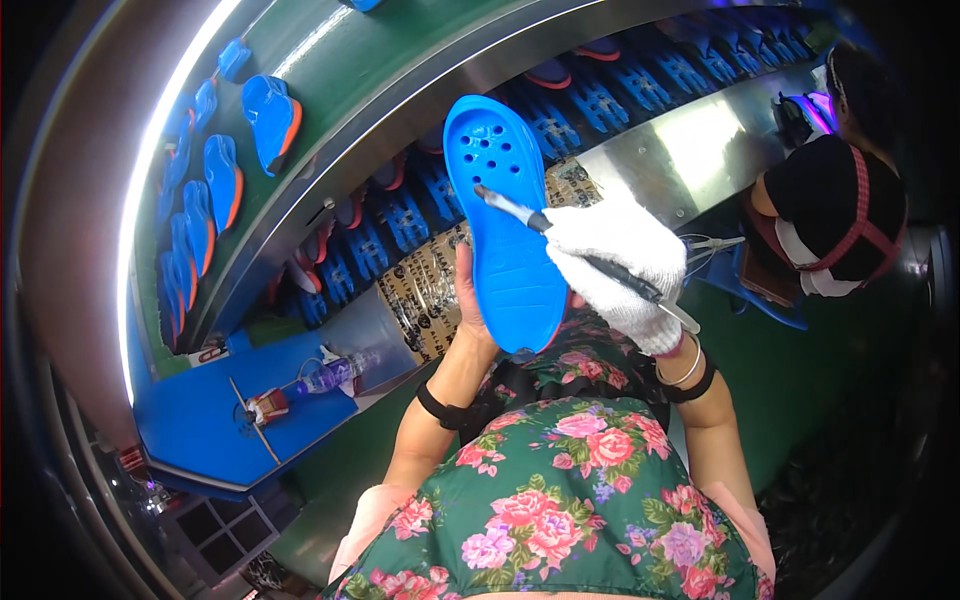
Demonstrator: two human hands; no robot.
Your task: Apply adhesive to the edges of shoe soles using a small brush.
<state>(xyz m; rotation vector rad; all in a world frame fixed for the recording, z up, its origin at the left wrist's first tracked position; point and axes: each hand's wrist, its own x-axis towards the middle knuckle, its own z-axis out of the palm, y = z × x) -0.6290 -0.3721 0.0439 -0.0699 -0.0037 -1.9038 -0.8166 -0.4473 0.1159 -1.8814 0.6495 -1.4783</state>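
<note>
A glossy blue shoe sole (515,270) stands nearly upright in front of me, its holed end at the top. My left hand (468,292), bare, grips it low at its left edge; the thumb shows and the other fingers are mostly behind the sole. In a white knitted glove, my right hand (620,262) is closed around a brush (518,210) with a dark handle. The brush tip lies over the sole's face, just below the holes; whether it touches cannot be made out. A thin reddish edge shows at the sole's lower right.
A green conveyor belt (370,45) at the upper left carries several blue-and-orange soles (270,115). Below its metal rail are rows of blue holders (405,222). A blue side table (200,405) bears a purple-tinted bottle (330,374). Another person (835,205) sits at the right.
</note>
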